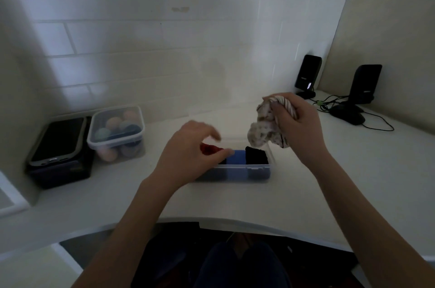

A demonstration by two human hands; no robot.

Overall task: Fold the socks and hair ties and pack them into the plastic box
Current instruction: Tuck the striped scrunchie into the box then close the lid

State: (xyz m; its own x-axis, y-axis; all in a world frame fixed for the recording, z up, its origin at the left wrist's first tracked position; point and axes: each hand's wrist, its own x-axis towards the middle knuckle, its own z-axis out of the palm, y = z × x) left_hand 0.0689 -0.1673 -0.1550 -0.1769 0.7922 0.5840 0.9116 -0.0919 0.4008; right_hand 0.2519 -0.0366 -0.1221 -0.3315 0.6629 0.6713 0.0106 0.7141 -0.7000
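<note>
Clear rectangular plastic box point(235, 171) on white counter point(306, 181): red point(209, 148), blue point(236, 157), black point(256, 157) folded pieces packed | right hand point(296, 120) fingers closed on cream patterned sock bundle point(263, 129) above box, unpacked | left hand point(188, 146) fingers loosely open over box | judged well advanced.

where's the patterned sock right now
In the head view, the patterned sock is bunched in the right hand, held above the plastic box's right end.
</note>
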